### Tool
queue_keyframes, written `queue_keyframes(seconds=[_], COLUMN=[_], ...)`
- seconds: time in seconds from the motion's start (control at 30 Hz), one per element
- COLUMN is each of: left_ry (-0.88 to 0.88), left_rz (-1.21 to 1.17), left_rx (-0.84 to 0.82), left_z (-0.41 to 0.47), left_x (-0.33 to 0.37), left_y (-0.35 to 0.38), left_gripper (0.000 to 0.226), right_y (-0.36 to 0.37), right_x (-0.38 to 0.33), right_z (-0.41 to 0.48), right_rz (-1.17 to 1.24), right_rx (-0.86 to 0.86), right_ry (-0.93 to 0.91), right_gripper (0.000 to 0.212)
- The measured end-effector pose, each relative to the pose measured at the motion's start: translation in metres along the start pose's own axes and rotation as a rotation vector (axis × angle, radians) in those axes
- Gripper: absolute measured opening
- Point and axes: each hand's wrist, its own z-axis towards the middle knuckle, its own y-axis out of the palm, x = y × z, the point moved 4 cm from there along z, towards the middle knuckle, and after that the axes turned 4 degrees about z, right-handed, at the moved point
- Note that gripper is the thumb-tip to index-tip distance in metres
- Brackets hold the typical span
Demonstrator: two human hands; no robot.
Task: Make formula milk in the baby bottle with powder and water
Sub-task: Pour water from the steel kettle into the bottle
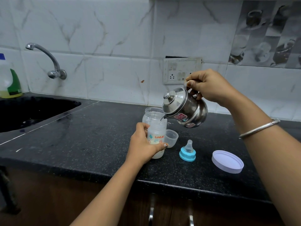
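Observation:
My left hand [143, 144] grips the open baby bottle [157, 136], which stands upright on the black counter [81, 141] with milky liquid in its lower part. My right hand [210, 86] holds a small steel kettle [185, 107] by its handle, tilted left, and a thin stream of water runs from its spout into the bottle's mouth. Behind the bottle stands an open clear plastic jar [150, 114]. The blue-ringed teat [187, 151] sits on the counter to the right of the bottle, and the clear bottle cap [171, 137] lies just behind it.
A white jar lid [227, 161] lies upside down at the right near the counter's front edge. A black sink [29, 111] with a wall tap [48, 61] is at the left, and a soap bottle [9, 79] stands beside it. A socket panel [180, 70] is on the tiled wall.

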Motion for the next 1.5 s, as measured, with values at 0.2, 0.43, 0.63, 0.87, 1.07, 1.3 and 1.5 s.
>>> queue_keyframes(seconds=[0.2,0.43,0.63,0.87,1.07,1.3,1.5], left_ry=[-0.001,-0.007,-0.005,0.006,0.004,0.001,0.005], left_rz=[-0.004,-0.002,0.002,-0.009,-0.008,-0.01,-0.008], left_rx=[-0.001,0.001,0.0,0.002,0.0,0.003,-0.001], left_z=[-0.0001,0.0002,0.0,-0.0006,-0.0015,-0.0009,-0.0012], left_x=[0.0007,-0.0005,-0.0001,0.0015,0.0018,0.0015,0.0022], left_y=[0.0001,0.0003,0.0002,-0.0003,-0.001,-0.0007,-0.0011], left_gripper=[0.068,0.069,0.069,0.067,0.067,0.067,0.067], right_y=[-0.0004,-0.0007,0.0001,0.0014,0.0036,0.0048,0.0035], right_x=[-0.0014,-0.002,-0.0016,-0.0007,0.0001,-0.0009,-0.0007], right_z=[-0.0007,-0.0004,0.0007,0.0023,0.0022,0.0016,0.0028], right_rz=[-0.001,-0.006,0.003,0.024,0.023,0.016,0.022], right_rx=[-0.004,-0.005,-0.006,-0.014,-0.026,-0.029,-0.021], right_ry=[0.0,-0.003,-0.006,-0.008,-0.01,-0.011,-0.009], right_gripper=[0.018,0.018,0.017,0.018,0.019,0.02,0.018])
